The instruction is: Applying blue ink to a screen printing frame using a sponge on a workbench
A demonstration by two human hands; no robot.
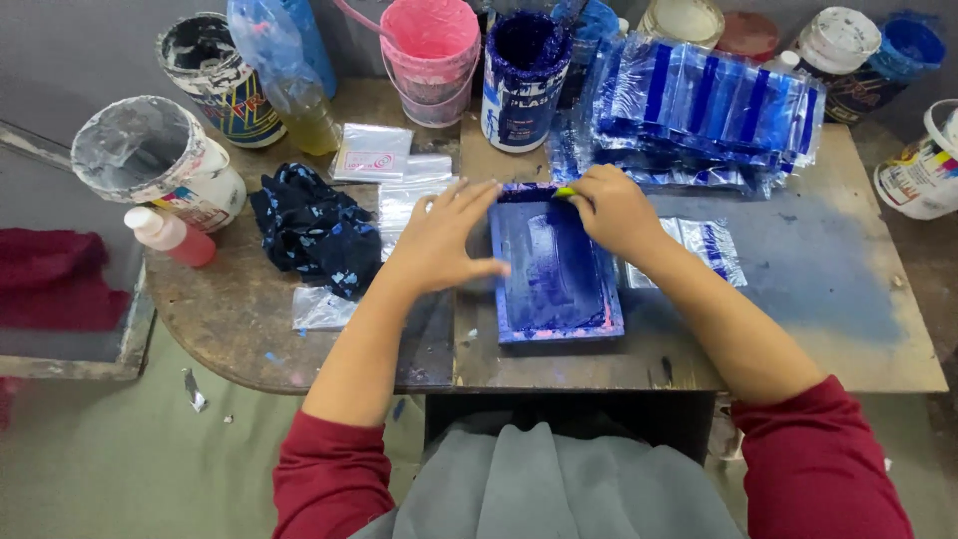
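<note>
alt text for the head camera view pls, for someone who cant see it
A person's left hand steadies the left edge of a small blue-inked printing frame on a worn wooden table, while the right hand grips a small yellow-green tool at its top edge. Paint buckets, a stack of blue-printed clear bags and a dark stained rag surround it.

Soft, even light falls from above, bright enough to show colours plainly. Shadows are faint: a dim one lies under the left hand (439, 240) on the table (828, 299), and the space below the table's front edge is dark. Glare glints off the stack of clear plastic bags (699, 110) in the upper right of the frame. The wide lens bends the corners, and detail softens slightly there; the centre is sharp.
</note>
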